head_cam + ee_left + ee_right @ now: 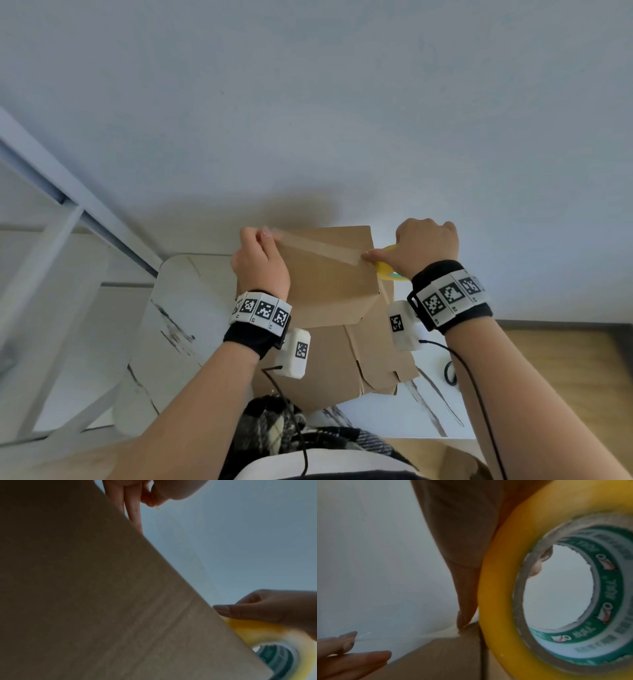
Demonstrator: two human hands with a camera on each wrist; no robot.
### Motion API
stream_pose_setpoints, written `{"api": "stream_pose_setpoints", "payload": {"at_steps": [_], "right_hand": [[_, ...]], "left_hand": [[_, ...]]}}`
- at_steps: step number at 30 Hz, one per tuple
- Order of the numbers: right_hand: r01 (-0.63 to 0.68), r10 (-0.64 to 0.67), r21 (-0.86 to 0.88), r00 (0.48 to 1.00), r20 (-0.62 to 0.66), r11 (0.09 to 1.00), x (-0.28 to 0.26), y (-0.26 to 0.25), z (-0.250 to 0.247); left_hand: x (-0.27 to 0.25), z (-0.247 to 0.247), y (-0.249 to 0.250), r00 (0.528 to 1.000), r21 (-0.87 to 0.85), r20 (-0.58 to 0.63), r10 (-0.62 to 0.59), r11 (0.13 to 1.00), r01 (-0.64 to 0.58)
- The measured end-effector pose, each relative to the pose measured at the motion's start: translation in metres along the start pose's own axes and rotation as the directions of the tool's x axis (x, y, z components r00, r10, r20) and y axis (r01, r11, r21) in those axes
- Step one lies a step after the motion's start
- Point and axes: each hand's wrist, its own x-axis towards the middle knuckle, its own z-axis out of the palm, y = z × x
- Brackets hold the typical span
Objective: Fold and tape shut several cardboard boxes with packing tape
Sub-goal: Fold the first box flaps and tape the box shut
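Note:
A brown cardboard box (329,291) stands on the table with its top flaps folded down. My left hand (265,236) pinches the free end of a clear tape strip (318,247) at the box's far left corner. The strip stretches across the top to the right edge, where my right hand (376,256) presses it down with one fingertip. That hand also grips the yellow tape roll (390,270), partly hidden behind the box. In the right wrist view the roll (501,601) fills the right side, with a fingertip inside its core. The left wrist view shows the box side (85,601) and the pinched strip (185,547).
The box sits on a white marble-patterned table (178,308) against a plain white wall. A white frame (68,212) runs along the left. A black loop (450,373) lies on the table at the right, beside wooden floor (555,370). Another cardboard piece (459,462) shows at the bottom right.

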Motion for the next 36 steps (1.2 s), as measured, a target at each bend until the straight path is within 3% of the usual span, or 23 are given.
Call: {"api": "stream_pose_setpoints", "payload": {"at_steps": [4,8,16,21,23,27,31,36], "right_hand": [[0.027,-0.026,0.061,1.0,-0.013,0.998,-0.001,0.005,0.008],[0.031,-0.031,-0.003,0.998,-0.048,1.0,0.002,0.008,0.002],[-0.124,0.123,-0.052,0.992,-0.035,0.991,-0.001,0.009,-0.018],[-0.162,0.141,-0.13,0.978,-0.155,0.978,-0.006,-0.003,-0.043],[-0.141,0.121,-0.136,0.982,-0.145,0.981,-0.003,-0.011,-0.055],[-0.035,0.035,-0.219,0.999,-0.004,0.975,0.001,-0.035,-0.055],[0.02,-0.022,-0.266,1.0,-0.003,0.964,0.0,-0.048,-0.049],[0.094,-0.099,-0.34,0.995,0.004,0.936,0.0,-0.064,-0.045]], "left_hand": [[0.005,-0.007,-0.002,0.998,0.003,0.063,0.005,1.0,-0.005],[0.005,-0.004,-0.002,0.995,-0.047,0.092,-0.032,0.998,0.037],[-0.007,0.006,0.002,0.993,-0.042,0.114,-0.001,0.999,0.005],[-0.011,0.004,-0.003,0.993,-0.053,0.105,0.048,0.998,-0.043],[-0.011,0.003,-0.002,0.993,-0.076,0.115,0.032,0.997,-0.023],[-0.009,0.003,0.003,0.994,-0.154,0.104,-0.021,0.987,0.037],[-0.01,0.001,0.007,0.991,-0.245,0.088,-0.098,0.962,0.117],[-0.005,-0.002,0.003,0.96,-0.469,0.107,-0.258,0.838,0.278]]}}
